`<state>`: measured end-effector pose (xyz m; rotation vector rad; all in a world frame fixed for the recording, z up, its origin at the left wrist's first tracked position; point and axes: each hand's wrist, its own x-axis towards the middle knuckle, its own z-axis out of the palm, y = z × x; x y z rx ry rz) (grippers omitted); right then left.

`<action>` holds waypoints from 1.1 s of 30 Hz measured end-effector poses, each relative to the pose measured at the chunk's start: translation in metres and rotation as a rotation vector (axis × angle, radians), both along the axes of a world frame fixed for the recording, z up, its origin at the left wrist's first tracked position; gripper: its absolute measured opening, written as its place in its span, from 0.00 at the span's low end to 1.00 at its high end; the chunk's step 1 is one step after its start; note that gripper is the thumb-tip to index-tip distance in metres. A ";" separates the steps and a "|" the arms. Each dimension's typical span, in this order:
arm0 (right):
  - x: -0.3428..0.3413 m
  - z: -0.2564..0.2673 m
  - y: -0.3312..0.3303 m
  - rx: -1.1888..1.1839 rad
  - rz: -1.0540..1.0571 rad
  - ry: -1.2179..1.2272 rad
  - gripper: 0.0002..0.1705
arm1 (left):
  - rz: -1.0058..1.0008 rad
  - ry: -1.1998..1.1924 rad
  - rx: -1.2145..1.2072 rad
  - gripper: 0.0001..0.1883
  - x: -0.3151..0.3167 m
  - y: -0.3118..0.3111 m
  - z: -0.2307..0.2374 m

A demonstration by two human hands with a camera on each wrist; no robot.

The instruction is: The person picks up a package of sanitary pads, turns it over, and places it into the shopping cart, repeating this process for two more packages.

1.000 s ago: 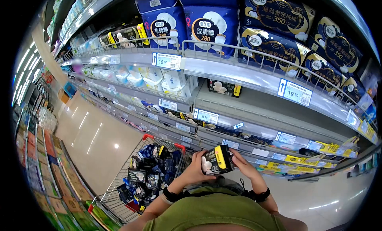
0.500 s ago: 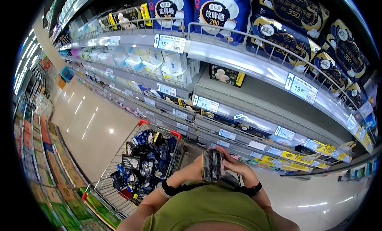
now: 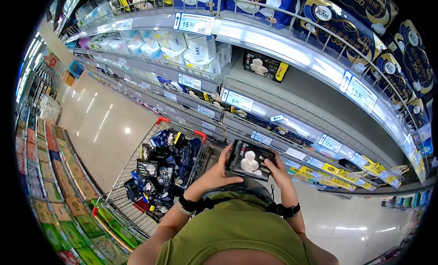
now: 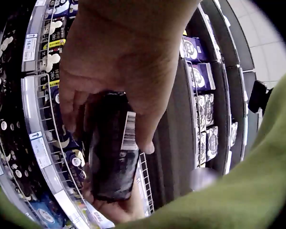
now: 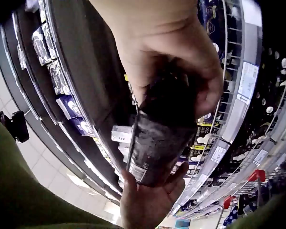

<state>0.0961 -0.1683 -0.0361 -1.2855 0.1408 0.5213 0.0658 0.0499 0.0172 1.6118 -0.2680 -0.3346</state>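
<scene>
Both hands hold a black pack of sanitary pads [image 3: 248,162] in front of the chest, its face with white cotton bolls turned up in the head view. The left hand [image 3: 219,173] grips its left end, thumb along the near edge. At the other end the right hand [image 3: 280,173] holds on, with its thumb on the printed face. A barcode shows on a narrow side of the pack [image 4: 115,164] in the left wrist view. To the left stands a shopping cart [image 3: 120,183] heaped with similar black and blue packs [image 3: 165,167].
A similar black pack [image 3: 264,65] lies on the shelf [image 3: 315,103] ahead. Above it, dark blue packs [image 3: 340,30] sit behind a wire rail, with price tags [image 3: 194,23] along the edges. Shelves of green and brown goods [image 3: 68,196] line the aisle's left side.
The pack has been turned between the hands: first its yellow-banded face showed, then a narrow dark side, now the cotton-boll face. The shelves have shifted upward in the head view.
</scene>
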 end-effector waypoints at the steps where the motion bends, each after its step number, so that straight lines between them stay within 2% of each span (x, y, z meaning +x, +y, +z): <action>1: -0.003 -0.003 0.000 0.003 -0.036 0.046 0.32 | -0.023 0.044 -0.038 0.50 0.001 -0.001 -0.004; 2: -0.004 -0.004 0.000 0.000 -0.036 0.044 0.32 | -0.046 0.085 -0.076 0.49 0.002 -0.001 -0.008; 3: -0.004 -0.002 0.001 0.017 -0.025 0.009 0.31 | -0.041 -0.038 0.020 0.49 0.004 -0.002 -0.011; 4: -0.005 0.001 0.001 0.034 -0.015 -0.026 0.30 | -0.042 -0.040 0.018 0.49 0.005 -0.001 -0.013; 6: -0.003 0.011 0.000 0.055 0.017 -0.026 0.29 | -0.014 0.034 0.058 0.49 0.006 0.000 -0.011; 8: -0.002 0.015 0.000 0.176 0.031 -0.093 0.28 | -0.001 0.073 -0.003 0.49 0.007 0.000 -0.017; 10: -0.001 0.019 0.000 0.222 0.032 -0.112 0.29 | -0.029 -0.006 0.055 0.48 0.010 0.001 -0.018; 13: 0.001 0.027 0.000 0.327 -0.012 -0.130 0.32 | -0.018 0.042 0.046 0.48 0.012 -0.001 -0.021; 17: 0.000 0.020 -0.004 0.322 -0.022 -0.123 0.30 | -0.040 -0.029 0.162 0.48 0.016 -0.004 -0.012; 20: -0.001 0.001 -0.012 0.264 -0.057 -0.100 0.26 | 0.022 0.098 0.038 0.46 0.017 -0.009 -0.013; 22: -0.002 0.006 -0.012 0.253 -0.044 -0.106 0.23 | -0.019 -0.068 0.146 0.45 0.018 -0.009 -0.020; 23: -0.002 0.009 -0.011 0.253 -0.045 -0.107 0.23 | -0.020 -0.069 0.146 0.45 0.018 -0.008 -0.020; 25: -0.001 0.018 -0.005 0.289 -0.115 -0.009 0.21 | -0.064 0.035 0.116 0.51 0.018 -0.008 -0.021; 27: 0.000 0.013 -0.006 0.306 -0.148 0.041 0.20 | -0.032 0.067 0.066 0.53 0.016 -0.008 -0.013; 29: 0.002 -0.007 -0.015 0.349 -0.045 0.067 0.19 | 0.002 0.099 0.013 0.54 0.015 -0.010 -0.010; 30: 0.002 -0.006 -0.013 0.347 -0.044 0.067 0.19 | -0.045 0.048 0.005 0.56 0.015 -0.011 -0.010; 33: 0.000 0.007 -0.001 0.190 0.118 -0.111 0.22 | -0.160 0.003 0.081 0.57 0.011 -0.015 -0.008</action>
